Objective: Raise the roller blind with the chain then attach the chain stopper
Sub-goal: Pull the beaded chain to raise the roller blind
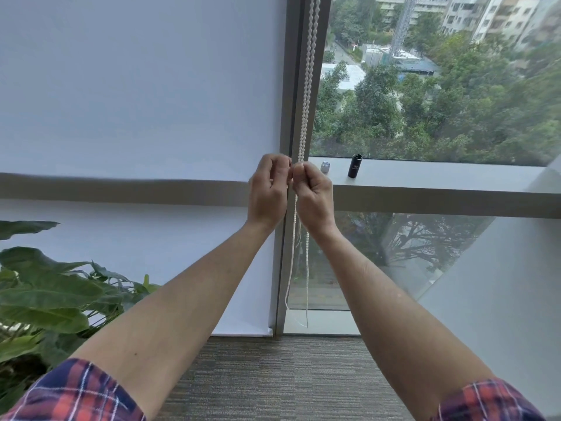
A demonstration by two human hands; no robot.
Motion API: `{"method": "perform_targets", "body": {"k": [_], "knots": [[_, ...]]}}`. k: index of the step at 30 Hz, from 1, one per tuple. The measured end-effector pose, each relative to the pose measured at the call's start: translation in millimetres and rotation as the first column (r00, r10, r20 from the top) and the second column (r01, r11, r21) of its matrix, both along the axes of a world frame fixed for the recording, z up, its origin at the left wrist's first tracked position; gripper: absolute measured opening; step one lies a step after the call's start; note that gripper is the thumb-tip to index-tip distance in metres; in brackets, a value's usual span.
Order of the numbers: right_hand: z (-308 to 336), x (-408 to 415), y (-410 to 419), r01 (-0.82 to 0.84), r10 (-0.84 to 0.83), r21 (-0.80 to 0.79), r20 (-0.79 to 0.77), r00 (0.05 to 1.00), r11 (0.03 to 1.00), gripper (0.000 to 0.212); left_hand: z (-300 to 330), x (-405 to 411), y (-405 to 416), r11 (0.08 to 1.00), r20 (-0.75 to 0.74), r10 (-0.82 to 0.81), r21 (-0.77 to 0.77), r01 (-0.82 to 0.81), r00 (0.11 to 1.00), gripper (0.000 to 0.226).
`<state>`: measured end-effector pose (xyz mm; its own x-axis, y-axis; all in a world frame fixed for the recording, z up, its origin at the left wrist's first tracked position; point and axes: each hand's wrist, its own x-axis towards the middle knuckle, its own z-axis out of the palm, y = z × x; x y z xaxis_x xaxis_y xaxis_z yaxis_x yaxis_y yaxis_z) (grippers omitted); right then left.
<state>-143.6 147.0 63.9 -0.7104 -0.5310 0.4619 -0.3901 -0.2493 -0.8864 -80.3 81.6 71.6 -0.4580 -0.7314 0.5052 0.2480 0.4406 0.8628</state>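
Whatever the fingertips pinch where the two hands meet is hidden; no chain stopper can be made out. The left hand (267, 189) and right hand (314, 192) are both clenched, grip closed on the white bead chain (307, 86), which hangs along the window frame (288, 101) and dangles below the wrists. The roller blind (136, 101) covers the left pane down to the floor. On the sill (440, 180) stand a black cylinder (354, 166) and a small silver cap (325, 167). Plant leaves (45, 293) fill the lower left.

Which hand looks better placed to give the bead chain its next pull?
Probably the right hand. It is closed right where the bead chain comes down. The left hand pinches beside it, nearer the blind, which hangs down to the floor.
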Motion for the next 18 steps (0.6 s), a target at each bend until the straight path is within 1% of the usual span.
{"method": "perform_targets", "body": {"k": [2,4,7,10,14,18], "knots": [[-3,4,-1,0.007,-0.007,0.012,0.004,1.0,1.0,0.04,13,-2,5,1.0,-0.068,-0.013,0.006,0.014,0.998,0.014],[-9,7,-1,0.021,-0.021,0.016,0.008,1.0,1.0,0.038,20,-4,7,0.999,-0.101,-0.049,-0.011,0.048,0.994,0.015],[-22,9,0,-0.007,0.007,-0.012,0.037,0.999,1.0,0.034,19,-6,7,0.997,-0.094,-0.074,-0.003,0.074,0.993,0.018],[-24,9,1,-0.006,0.006,-0.006,0.058,0.998,1.0,0.038,13,-6,11,0.997,-0.097,-0.072,0.009,0.073,0.993,0.02],[-23,8,-1,0.021,-0.021,0.004,0.054,0.998,1.0,0.035,11,-8,13,0.997,-0.068,-0.062,-0.043,0.06,0.996,0.018],[-24,13,-3,0.022,-0.021,-0.018,0.057,0.998,1.0,0.025,14,-6,9,0.993,-0.023,-0.055,-0.103,0.053,0.998,0.017]]}}
